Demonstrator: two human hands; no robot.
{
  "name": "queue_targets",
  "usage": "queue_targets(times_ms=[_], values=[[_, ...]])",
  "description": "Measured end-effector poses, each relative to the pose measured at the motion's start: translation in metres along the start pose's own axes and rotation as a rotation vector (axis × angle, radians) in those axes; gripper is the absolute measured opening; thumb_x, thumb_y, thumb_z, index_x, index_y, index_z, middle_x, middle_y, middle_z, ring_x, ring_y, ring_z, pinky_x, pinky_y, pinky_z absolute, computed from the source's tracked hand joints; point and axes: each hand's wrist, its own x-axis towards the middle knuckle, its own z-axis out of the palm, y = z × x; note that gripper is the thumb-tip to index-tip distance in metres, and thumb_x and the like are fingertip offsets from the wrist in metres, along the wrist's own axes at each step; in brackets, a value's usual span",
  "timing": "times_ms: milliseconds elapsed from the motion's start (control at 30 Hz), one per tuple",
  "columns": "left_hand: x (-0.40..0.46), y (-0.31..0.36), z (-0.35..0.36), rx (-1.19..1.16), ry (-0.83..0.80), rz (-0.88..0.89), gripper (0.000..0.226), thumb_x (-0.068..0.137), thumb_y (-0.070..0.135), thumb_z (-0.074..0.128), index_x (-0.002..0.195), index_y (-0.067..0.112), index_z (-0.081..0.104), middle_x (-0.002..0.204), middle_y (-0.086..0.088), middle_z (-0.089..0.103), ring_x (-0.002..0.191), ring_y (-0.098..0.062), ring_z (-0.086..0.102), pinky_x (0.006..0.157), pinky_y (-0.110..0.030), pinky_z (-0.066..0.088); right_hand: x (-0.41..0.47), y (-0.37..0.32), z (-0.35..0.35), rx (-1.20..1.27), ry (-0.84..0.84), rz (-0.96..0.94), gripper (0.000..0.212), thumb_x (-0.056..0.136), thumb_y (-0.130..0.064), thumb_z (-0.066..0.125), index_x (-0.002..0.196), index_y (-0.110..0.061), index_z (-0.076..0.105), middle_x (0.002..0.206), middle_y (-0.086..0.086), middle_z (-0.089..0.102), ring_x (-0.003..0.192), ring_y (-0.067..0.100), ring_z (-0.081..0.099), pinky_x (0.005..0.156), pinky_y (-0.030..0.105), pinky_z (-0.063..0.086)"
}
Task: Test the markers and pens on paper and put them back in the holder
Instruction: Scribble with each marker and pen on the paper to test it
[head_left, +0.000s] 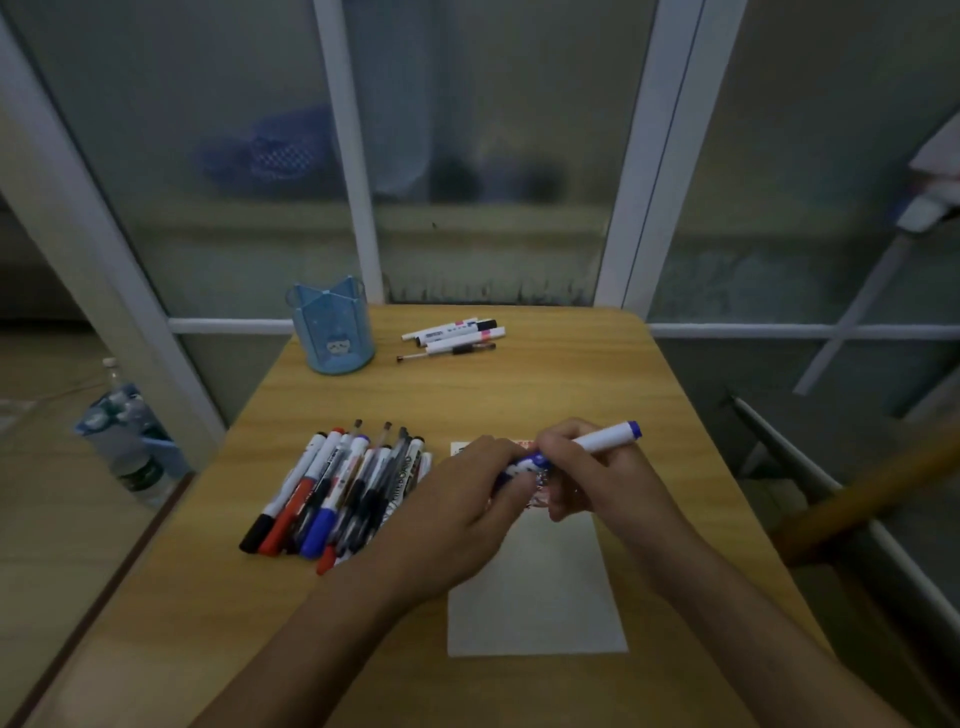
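Head view: both hands' grip (524, 470) pinches marker (602, 439) above paper (540, 597).

dim room, wooden desk (519, 395) before white-framed frosted glass (493, 156) (blurry behind).

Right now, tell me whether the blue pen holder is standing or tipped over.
Standing. The blue pen holder sits upright on its base at the far left of the desk, open top facing up. No pens stick out of it.

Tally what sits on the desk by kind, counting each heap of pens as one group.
Blue plastic pen holder: 1
Sheet of white paper: 1
Heaps of lying pens, near and far: 2
Blue-capped white marker held in both hands: 1
Total: 5
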Motion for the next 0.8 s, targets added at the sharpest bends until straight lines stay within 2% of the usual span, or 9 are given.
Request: queue_targets(times_ms=[67,167,233,300,433,667,733,800], values=[[0.003,-0.002,-0.002,0.036,-0.008,0.000,0.024,0.101,0.044,0.040,0.114,0.033,0.056,0.093,0.012,0.059,0.083,-0.004,0.054,0.069,-0.023,0.045,0.005,0.000,0.002,-0.005,-0.029,0.003,0.018,0.098,-0.015,0.059,0.087,-0.002,0.064,0.066,0.017,0.062,0.059,0.025,0.059,0.057,0.032,0.054],[0.007,-0.009,-0.007,0.065,0.033,-0.002,0.027,0.098,0.050,0.035,0.099,0.034,0.056,0.075,0.012,0.059,0.074,-0.005,0.056,0.058,-0.018,0.043,0.010,0.000,0.006,-0.018,-0.100,-0.024,0.018,0.099,-0.015,0.057,0.089,0.000,0.063,0.070,0.016,0.067,0.064,0.026,0.066,0.062,0.034,0.058],[0.008,-0.012,-0.008,0.041,0.076,0.005,0.029,0.095,0.055,0.032,0.089,0.037,0.054,0.068,0.013,0.056,0.070,-0.005,0.056,0.058,-0.015,0.040,0.013,-0.004,0.006,-0.005,-0.136,-0.046,0.017,0.099,-0.013,0.056,0.087,-0.002,0.061,0.074,0.015,0.068,0.068,0.025,0.069,0.066,0.034,0.059],[0.012,-0.012,-0.008,-0.009,0.100,0.006,0.032,0.099,0.053,0.034,0.086,0.034,0.056,0.071,0.012,0.057,0.070,-0.007,0.056,0.059,-0.014,0.040,0.017,-0.008,0.003,-0.007,-0.158,-0.089,0.016,0.098,-0.010,0.055,0.085,-0.003,0.061,0.076,0.014,0.068,0.069,0.023,0.070,0.065,0.029,0.057],[0.020,-0.016,-0.010,-0.053,0.094,0.022,0.028,0.099,0.048,0.042,0.090,0.031,0.063,0.076,0.013,0.059,0.069,-0.009,0.055,0.059,-0.012,0.038,0.022,-0.010,0.000,-0.022,-0.178,-0.149,0.015,0.098,-0.006,0.055,0.084,-0.006,0.061,0.075,0.004,0.069,0.069,0.017,0.071,0.064,0.023,0.055],[0.026,-0.014,-0.011,-0.127,0.045,-0.011,0.026,0.088,0.060,0.042,0.095,0.044,0.062,0.085,0.024,0.065,0.071,-0.003,0.061,0.059,-0.017,0.047,0.025,-0.009,-0.007,-0.081,-0.164,-0.208,0.015,0.097,-0.007,0.057,0.082,-0.008,0.059,0.070,-0.005,0.067,0.066,0.005,0.066,0.062,0.016,0.051],[0.025,-0.014,-0.010,-0.098,0.025,-0.024,0.027,0.085,0.065,0.041,0.098,0.048,0.057,0.081,0.024,0.065,0.071,0.001,0.061,0.059,-0.014,0.046,0.023,-0.008,-0.009,-0.073,-0.142,-0.203,0.014,0.093,-0.016,0.058,0.082,-0.007,0.060,0.070,-0.006,0.068,0.067,0.005,0.066,0.061,0.017,0.052],[0.022,-0.021,-0.014,0.020,-0.031,-0.097,0.042,0.080,0.073,0.042,0.115,0.051,0.049,0.080,0.017,0.063,0.073,0.000,0.060,0.061,-0.016,0.047,0.019,-0.007,-0.013,-0.031,-0.094,-0.170,0.022,0.088,-0.028,0.057,0.087,-0.007,0.064,0.078,-0.003,0.072,0.073,0.011,0.070,0.062,0.022,0.056]])
